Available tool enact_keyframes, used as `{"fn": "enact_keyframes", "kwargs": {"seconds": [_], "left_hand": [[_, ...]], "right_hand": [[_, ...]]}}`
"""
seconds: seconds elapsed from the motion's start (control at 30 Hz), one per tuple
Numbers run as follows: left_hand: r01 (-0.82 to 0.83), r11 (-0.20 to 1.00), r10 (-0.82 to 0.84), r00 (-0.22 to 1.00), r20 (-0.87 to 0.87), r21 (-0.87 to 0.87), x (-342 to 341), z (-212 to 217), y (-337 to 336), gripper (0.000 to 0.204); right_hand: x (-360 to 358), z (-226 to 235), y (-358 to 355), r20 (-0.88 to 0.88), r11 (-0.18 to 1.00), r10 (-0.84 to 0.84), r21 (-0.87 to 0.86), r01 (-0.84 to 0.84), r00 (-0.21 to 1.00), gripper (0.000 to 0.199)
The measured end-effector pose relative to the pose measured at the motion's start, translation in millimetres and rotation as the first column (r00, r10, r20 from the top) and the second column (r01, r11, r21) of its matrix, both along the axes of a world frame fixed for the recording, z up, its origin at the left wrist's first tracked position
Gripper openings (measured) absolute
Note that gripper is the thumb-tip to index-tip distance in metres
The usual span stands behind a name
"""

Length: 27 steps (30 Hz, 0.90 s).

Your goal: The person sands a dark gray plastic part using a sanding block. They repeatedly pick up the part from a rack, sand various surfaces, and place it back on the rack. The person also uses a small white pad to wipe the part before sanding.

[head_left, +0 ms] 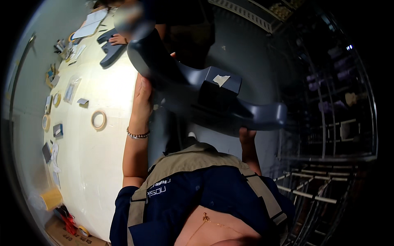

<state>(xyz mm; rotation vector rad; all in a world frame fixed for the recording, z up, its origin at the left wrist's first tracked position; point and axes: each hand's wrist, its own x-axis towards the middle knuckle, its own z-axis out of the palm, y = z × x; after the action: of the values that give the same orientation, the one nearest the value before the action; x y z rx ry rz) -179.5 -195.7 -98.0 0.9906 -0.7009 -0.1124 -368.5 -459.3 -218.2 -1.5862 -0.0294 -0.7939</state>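
Note:
Held up in front of my body is a large dark grey, wave-shaped moulded part (180, 76) with a smooth, shiny surface. A torn piece of pale tape (221, 80) sticks to the raised block at its middle. My left hand (143, 90) grips the part near its left end; the fingers go behind it, and the thumb shows on the near side. At the lower right edge, my right hand (247, 136) holds it from below, with most of its fingers hidden behind the part.
A long pale table (88, 160) runs along my left, bearing a tape roll (98, 120), small grey blocks and pens. At its far end, a co-worker's hand (117, 39) rests on a similar grey part (111, 53). Metal racks (324, 135) stand at right.

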Motion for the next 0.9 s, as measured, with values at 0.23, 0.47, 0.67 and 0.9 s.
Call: {"fn": "enact_keyframes", "kwargs": {"seconds": [0.23, 0.47, 0.67, 0.9], "left_hand": [[0.240, 0.966, -0.244, 0.969, -0.042, -0.094, -46.3, -28.1, -112.0, 0.082], [0.269, 0.961, -0.271, 0.962, -0.035, -0.056, -111.9, -35.7, -235.4, 0.078], [0.294, 0.942, -0.311, 0.946, -0.096, -0.160, -155.9, -57.4, -313.4, 0.061], [0.331, 0.940, -0.305, 0.927, -0.218, 0.090, -193.8, -26.2, -334.3, 0.082]], "right_hand": [[-87.9, 8.0, -58.4, -0.023, 0.865, -0.350, -0.391, 0.314, 0.936, 0.074], [-178.9, 29.2, -126.9, -0.036, 0.845, -0.490, -0.265, 0.465, 0.871, 0.065], [-239.7, 53.9, -167.3, -0.083, 0.506, -0.770, -0.684, 0.526, 0.633, 0.076], [-266.4, 68.6, -191.4, 0.061, 0.305, -0.764, -0.844, 0.442, 0.643, 0.064]]}}
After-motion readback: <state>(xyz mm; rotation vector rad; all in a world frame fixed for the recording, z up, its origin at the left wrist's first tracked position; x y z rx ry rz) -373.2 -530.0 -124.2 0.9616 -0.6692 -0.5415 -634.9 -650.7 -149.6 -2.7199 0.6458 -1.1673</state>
